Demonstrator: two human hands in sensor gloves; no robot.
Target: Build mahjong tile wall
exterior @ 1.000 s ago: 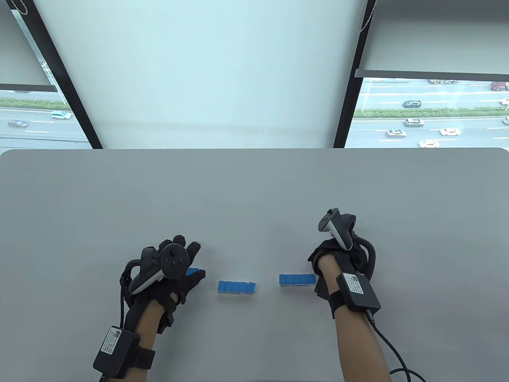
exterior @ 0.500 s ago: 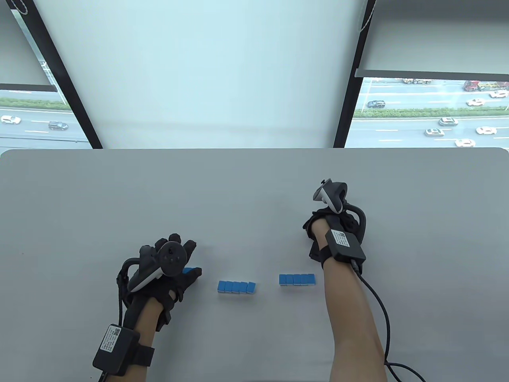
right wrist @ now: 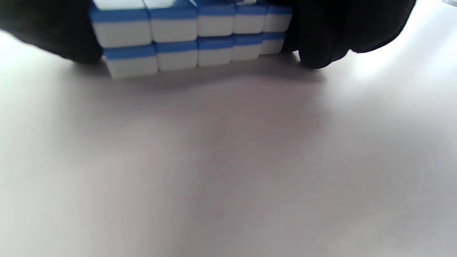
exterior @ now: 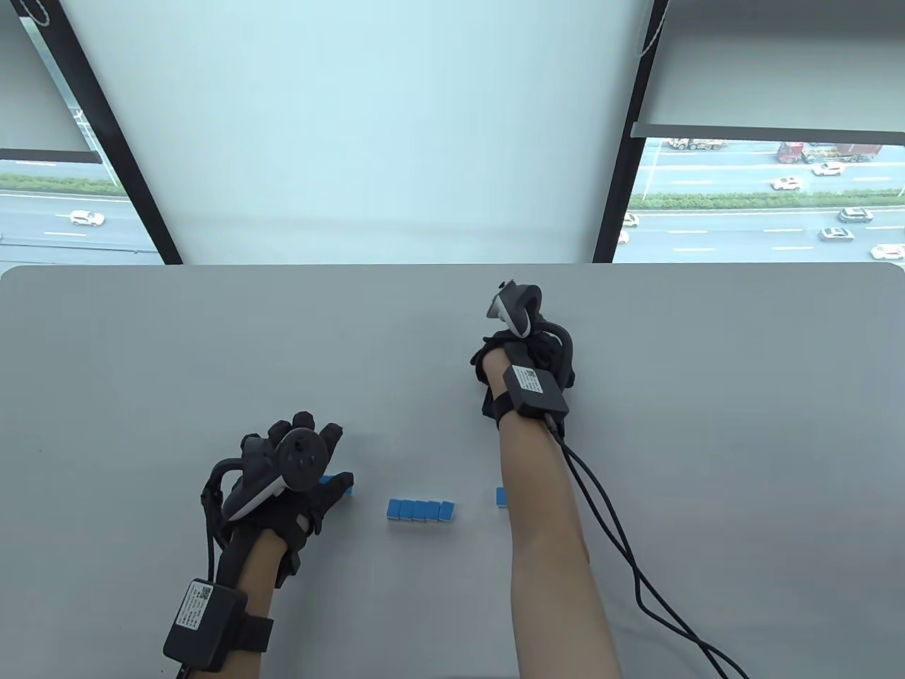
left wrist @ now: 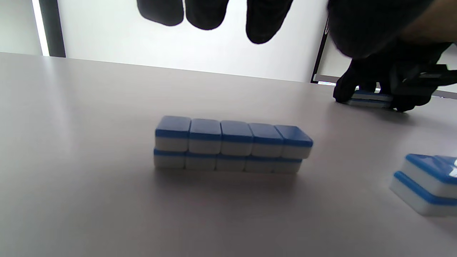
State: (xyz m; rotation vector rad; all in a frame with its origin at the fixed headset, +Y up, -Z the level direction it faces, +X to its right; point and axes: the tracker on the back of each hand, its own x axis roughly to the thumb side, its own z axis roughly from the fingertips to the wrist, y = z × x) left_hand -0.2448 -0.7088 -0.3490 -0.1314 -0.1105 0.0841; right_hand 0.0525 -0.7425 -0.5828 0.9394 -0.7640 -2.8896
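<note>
We are building the wall out of short blocks, each five tiles long and two high, so each can be handled as one piece. Our right hand (exterior: pixel 522 368) is reaching far out over the grey table (exterior: pixel 707 396), and its fingers (right wrist: pixel 321 39) are clamping a far block (right wrist: pixel 192 35) by its two ends; squeezing endwise is what is keeping ten loose tiles together, we judge. Whether that block is lifted or sliding on the table we cannot tell.

The middle block (exterior: pixel 421 510) is sitting free near the front edge, with its top row pushed a little off the bottom row. Another block (exterior: pixel 501 497) is lying just to its right, mostly hidden under our right forearm.

Our left hand (exterior: pixel 293 481) is resting on a fourth block (exterior: pixel 327 480), fingers (left wrist: pixel 205 14) hanging fairly straight, seemingly steadying rather than pinching it.
</note>
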